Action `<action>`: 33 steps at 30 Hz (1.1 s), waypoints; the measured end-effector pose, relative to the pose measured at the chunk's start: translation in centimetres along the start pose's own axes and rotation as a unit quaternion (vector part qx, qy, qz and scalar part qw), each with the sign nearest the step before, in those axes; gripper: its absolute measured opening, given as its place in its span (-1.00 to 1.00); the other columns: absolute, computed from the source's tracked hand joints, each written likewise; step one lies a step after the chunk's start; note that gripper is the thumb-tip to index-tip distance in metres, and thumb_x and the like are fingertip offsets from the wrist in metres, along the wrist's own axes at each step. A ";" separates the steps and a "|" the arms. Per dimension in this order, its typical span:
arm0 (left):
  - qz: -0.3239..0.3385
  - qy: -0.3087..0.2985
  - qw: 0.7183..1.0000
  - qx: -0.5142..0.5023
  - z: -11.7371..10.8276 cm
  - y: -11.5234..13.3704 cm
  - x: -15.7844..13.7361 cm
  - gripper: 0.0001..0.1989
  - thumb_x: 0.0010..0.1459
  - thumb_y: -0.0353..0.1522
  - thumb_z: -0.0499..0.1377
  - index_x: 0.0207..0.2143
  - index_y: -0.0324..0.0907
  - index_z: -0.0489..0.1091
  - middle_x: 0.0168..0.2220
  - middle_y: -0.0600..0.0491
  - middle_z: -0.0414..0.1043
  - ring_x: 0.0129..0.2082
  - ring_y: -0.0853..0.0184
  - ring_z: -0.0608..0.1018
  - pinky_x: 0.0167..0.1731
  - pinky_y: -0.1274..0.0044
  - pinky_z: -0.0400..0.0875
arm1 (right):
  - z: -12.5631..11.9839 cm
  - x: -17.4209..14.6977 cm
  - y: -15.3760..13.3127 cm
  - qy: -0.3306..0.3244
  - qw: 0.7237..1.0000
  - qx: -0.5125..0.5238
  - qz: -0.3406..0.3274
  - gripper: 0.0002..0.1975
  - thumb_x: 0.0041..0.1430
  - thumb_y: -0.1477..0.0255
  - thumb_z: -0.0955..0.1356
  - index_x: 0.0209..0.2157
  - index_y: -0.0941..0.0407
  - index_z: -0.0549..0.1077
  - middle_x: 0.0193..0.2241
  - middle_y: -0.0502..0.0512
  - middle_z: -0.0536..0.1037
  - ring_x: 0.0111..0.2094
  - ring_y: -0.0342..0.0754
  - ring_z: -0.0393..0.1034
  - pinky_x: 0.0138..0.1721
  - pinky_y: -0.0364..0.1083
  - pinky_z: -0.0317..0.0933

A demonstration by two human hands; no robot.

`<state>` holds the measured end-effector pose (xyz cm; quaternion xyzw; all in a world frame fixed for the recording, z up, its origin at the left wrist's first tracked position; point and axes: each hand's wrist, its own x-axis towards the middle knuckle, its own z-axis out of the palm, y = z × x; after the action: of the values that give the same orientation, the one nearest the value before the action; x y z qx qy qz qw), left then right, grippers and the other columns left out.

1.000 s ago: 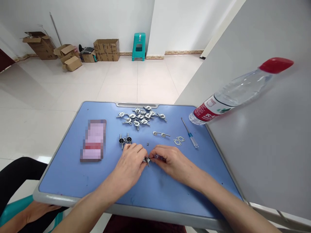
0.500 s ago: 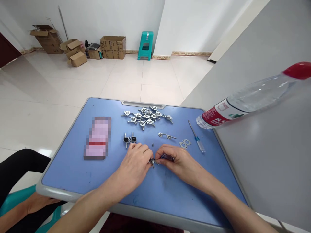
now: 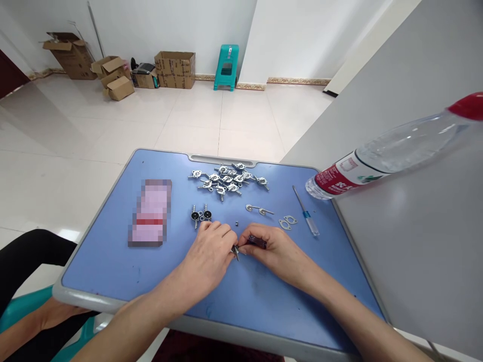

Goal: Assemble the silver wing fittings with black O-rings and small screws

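My left hand [image 3: 212, 247] is closed around a small metal valve [image 3: 235, 252], whose thin pipe end pokes out below the fingertips. Most of that valve is hidden by the fingers. Closed too, my right hand [image 3: 277, 250] has its thumb and forefinger pinched at the valve's right side. A short tool with a dark purple handle [image 3: 258, 242] lies within the right hand's curled fingers; its tip cannot be made out. Just beyond my hands are a tiny metal piece [image 3: 236, 223] and two valve bodies [image 3: 201, 215] with black round faces.
Several metal valves [image 3: 227, 179] lie heaped at the table's [image 3: 113, 271] far side. Lever pieces [image 3: 259, 209], flat metal plates [image 3: 288, 222], and a blue-clear screwdriver [image 3: 310, 222] are rightward. A bottle [image 3: 341, 176] stands at the right edge, a blurred pink item [image 3: 151, 211] left. Another person's arm [image 3: 45, 319] shows lower left.
My right hand has shifted slightly left, and the purple handle has tilted a little with it. The left hand keeps its hold on the valve. The whole view has moved slightly.
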<state>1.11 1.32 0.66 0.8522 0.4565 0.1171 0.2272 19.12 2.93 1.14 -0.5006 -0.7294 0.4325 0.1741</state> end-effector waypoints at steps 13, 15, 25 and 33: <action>0.015 0.018 1.000 -0.012 0.2 -0.3 -0.1 -0.82 0.14 -0.61 0.11 -0.38 -0.17 0.26 -0.32 0.10 0.35 -0.27 0.29 0.37 -0.17 0.40 0.23 | -1.9 -0.7 -0.5 0.009 0.999 -0.031 0.017 -0.87 0.17 0.35 0.32 -0.33 0.09 0.48 -0.47 -0.02 0.48 -0.48 -0.12 0.29 -0.45 -0.14 0.15; 0.016 0.018 1.000 -0.016 0.1 -0.3 -0.1 -0.82 0.13 -0.61 0.12 -0.37 -0.18 0.26 -0.32 0.11 0.34 -0.27 0.30 0.37 -0.16 0.40 0.22 | -2.4 -1.0 -0.5 0.043 0.999 0.002 0.016 -0.74 0.24 0.23 0.27 -0.34 0.10 0.47 -0.46 0.01 0.49 -0.45 -0.10 0.31 -0.44 -0.13 0.17; 0.003 0.006 1.000 -0.021 0.1 -0.1 0.0 -0.82 0.11 -0.61 0.17 -0.38 -0.20 0.28 -0.32 0.11 0.36 -0.26 0.31 0.38 -0.17 0.40 0.22 | -1.7 -1.8 -1.3 0.128 0.989 0.066 -0.025 -0.58 0.38 0.16 0.12 -0.41 0.09 0.38 -0.46 0.01 0.40 -0.43 -0.11 0.27 -0.39 -0.13 0.20; 0.003 0.010 1.000 -0.014 0.2 -0.2 0.1 -0.83 0.12 -0.59 0.16 -0.41 -0.19 0.27 -0.35 0.11 0.35 -0.29 0.30 0.37 -0.19 0.40 0.22 | -0.8 -1.9 -1.3 0.110 0.974 0.023 -0.196 -0.78 0.40 0.36 0.15 -0.33 0.09 0.31 -0.45 -0.02 0.35 -0.46 -0.15 0.23 -0.42 -0.16 0.20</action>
<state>1.06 1.43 0.41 0.8493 0.4542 0.1328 0.2338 19.74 1.45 3.00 -0.3878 -0.7798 0.3491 0.3460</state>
